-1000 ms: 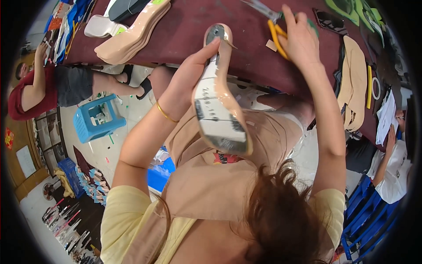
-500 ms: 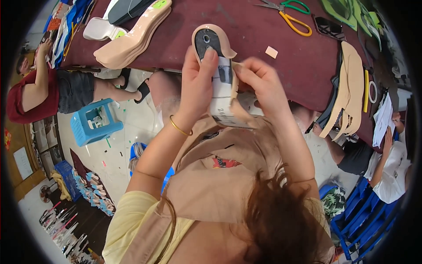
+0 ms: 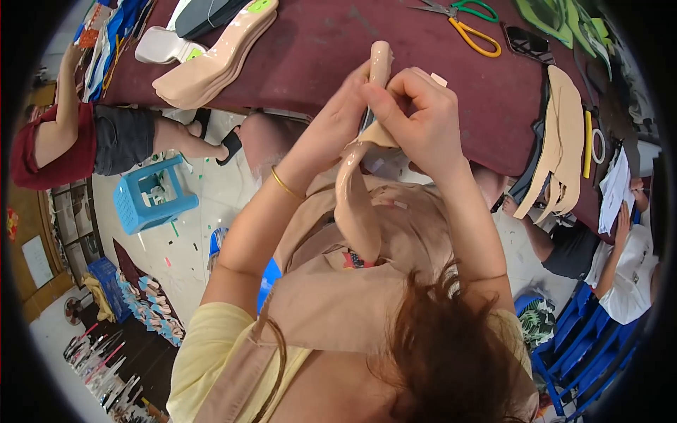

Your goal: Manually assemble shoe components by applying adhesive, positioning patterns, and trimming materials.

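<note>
A shoe insole (image 3: 355, 201) with a glossy beige covering is turned on edge between my hands, its near end hanging over my apron. My left hand (image 3: 338, 116) is closed round its left side below the far tip. Pinched in the fingers of my right hand (image 3: 423, 116) is the loose beige edge of the covering, at the insole's middle. The insole's inner face is mostly hidden. Just beyond my right knuckles, a small beige piece (image 3: 438, 80) shows on the dark red table (image 3: 317, 42).
A stack of beige insoles (image 3: 211, 67) lies at the table's left. Yellow-and-green-handled scissors (image 3: 474, 37) and a black phone (image 3: 529, 44) are at the far right, with beige strips (image 3: 557, 151) nearer. A blue stool (image 3: 155, 194) stands left; people sit on both sides.
The insole has turned from its printed inner face onto its edge, with its beige outside showing. My right hand has moved up and closer to my left hand.
</note>
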`<state>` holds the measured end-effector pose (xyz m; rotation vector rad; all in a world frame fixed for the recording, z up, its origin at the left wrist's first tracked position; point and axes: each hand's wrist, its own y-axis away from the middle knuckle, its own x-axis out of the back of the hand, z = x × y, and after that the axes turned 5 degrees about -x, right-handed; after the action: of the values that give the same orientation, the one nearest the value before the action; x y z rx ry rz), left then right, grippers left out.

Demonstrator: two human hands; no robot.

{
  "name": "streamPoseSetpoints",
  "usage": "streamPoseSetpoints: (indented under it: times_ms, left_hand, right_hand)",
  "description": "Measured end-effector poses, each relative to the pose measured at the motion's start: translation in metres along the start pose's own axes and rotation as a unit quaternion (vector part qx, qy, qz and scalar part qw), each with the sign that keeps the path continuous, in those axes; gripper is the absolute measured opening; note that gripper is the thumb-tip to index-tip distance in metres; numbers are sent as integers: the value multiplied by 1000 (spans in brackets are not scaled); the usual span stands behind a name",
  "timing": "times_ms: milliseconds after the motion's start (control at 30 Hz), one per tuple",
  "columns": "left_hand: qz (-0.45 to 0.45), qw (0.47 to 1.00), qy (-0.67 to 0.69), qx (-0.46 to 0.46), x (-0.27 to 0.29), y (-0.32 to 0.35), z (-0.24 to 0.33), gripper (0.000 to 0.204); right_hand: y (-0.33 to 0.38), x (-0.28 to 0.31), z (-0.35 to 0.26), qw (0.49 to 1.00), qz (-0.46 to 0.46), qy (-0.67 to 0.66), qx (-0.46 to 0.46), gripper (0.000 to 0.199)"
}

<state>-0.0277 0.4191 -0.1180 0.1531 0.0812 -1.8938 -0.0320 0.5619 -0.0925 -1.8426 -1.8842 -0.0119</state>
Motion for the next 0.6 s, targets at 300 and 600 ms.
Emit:
streamPoseSetpoints:
  times_ms: [300,600]
  left_hand:
    - [-5,985,164,52,2,8,15,55]
    - [-3,998,46,52,-6,6,25,36]
  right_hand:
    - [-3,-4,1,930,47,-311,-187,28]
    - [-8,0,7,994,-34,33,-101,28]
